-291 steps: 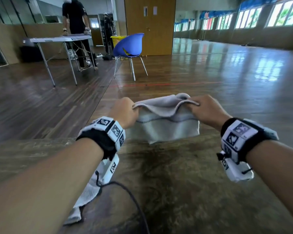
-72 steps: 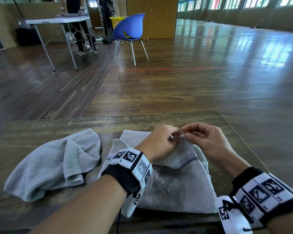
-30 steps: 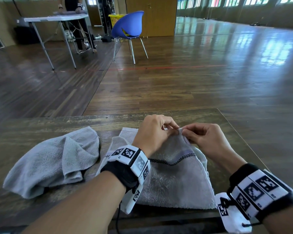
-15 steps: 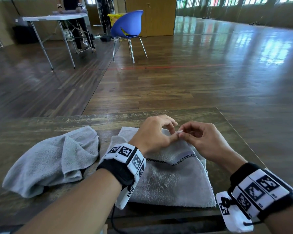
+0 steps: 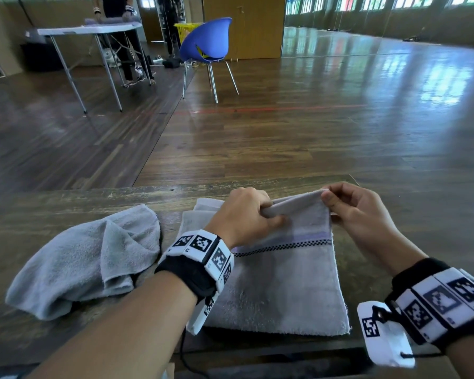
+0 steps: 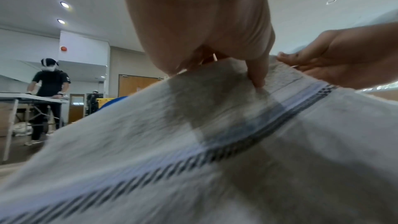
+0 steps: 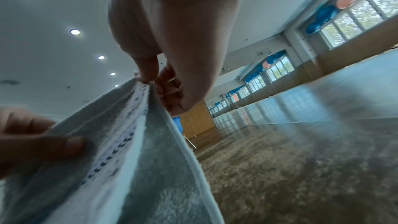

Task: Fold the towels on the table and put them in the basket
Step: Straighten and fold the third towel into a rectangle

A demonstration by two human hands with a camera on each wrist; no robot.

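Crumpled towel (image 5: 85,258): lies loose on the tabletop (image 5: 39,212), left side; soft and limp.
Left hand (image 5: 244,214): curled around the far edge of the striped towel (image 5: 282,285).
Striped towel: light, floppy; best held at its corners.
Right hand (image 5: 359,212): pinching the far right corner.
Basket: not seen here.

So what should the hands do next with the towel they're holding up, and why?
Probably bring the lifted far edge toward the near edge. Left hand and right hand each pinch that edge of the striped towel, raised off the table, while its near part lies flat, so laying it over would likely finish the fold.
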